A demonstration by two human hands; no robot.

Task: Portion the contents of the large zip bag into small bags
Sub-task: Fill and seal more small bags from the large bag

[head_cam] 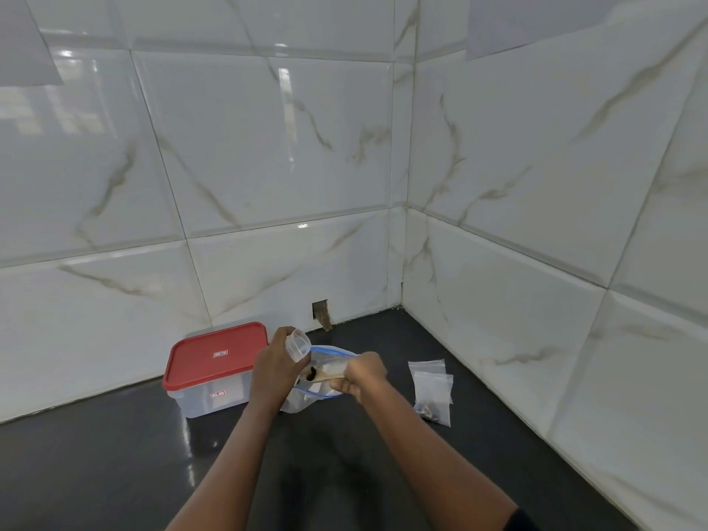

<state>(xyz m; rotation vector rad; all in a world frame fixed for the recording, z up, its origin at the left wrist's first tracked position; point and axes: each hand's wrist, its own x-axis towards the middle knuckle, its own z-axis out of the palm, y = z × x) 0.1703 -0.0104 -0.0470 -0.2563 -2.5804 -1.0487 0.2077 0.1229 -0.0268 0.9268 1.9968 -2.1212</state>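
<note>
The large zip bag (pixel 325 360), clear with a blue zip strip, stands open on the dark counter between my hands. Dark bits show inside its mouth. My left hand (pixel 274 367) grips a small clear plastic cup (pixel 300 344), tilted above the bag's left rim. My right hand (pixel 362 375) pinches the bag's right rim together with a thin tan, stick-like thing that reaches into the bag. Two small clear zip bags (pixel 431 390) lie overlapping on the counter to the right, with a few dark pieces in their lower part.
A clear plastic box with a red lid (pixel 216 356) stands against the tiled wall, just left of my left hand. Marble-look tiled walls meet in a corner at the back right. A small hole (pixel 321 312) shows in the wall base. The dark counter (pixel 115 454) reflects light.
</note>
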